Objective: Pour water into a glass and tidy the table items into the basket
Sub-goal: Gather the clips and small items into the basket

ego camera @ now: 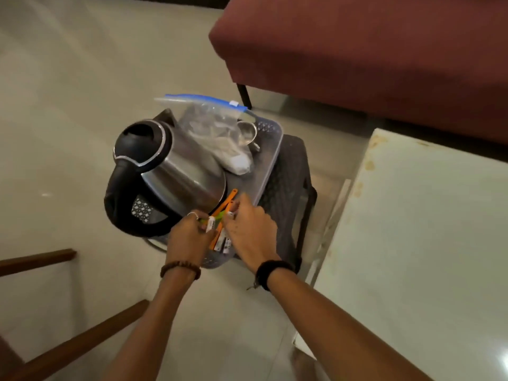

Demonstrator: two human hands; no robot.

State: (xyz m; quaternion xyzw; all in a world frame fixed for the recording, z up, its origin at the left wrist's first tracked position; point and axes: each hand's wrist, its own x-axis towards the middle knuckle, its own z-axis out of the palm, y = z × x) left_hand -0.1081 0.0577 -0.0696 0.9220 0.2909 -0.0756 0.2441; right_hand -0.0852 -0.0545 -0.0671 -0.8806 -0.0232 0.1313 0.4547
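A grey plastic basket (270,160) rests on a dark stool (292,174). Inside it a steel electric kettle (176,171) with a black handle lies tilted, beside a clear zip bag (217,125) with a blue seal and a small steel cup (247,132). At the basket's near end lie orange and green sticks (225,204) and small white tubes (223,244). My left hand (188,237) pinches a small white tube together with a green stick. Next to it, my right hand (248,228) has its fingers curled down onto the sticks; its grasp is hidden.
A glass-topped table (426,229) fills the right side. A maroon upholstered seat (357,50) on dark legs stands behind the basket. Wooden chair rails (68,345) cross the lower left. Pale tiled floor (68,92) surrounds the stool.
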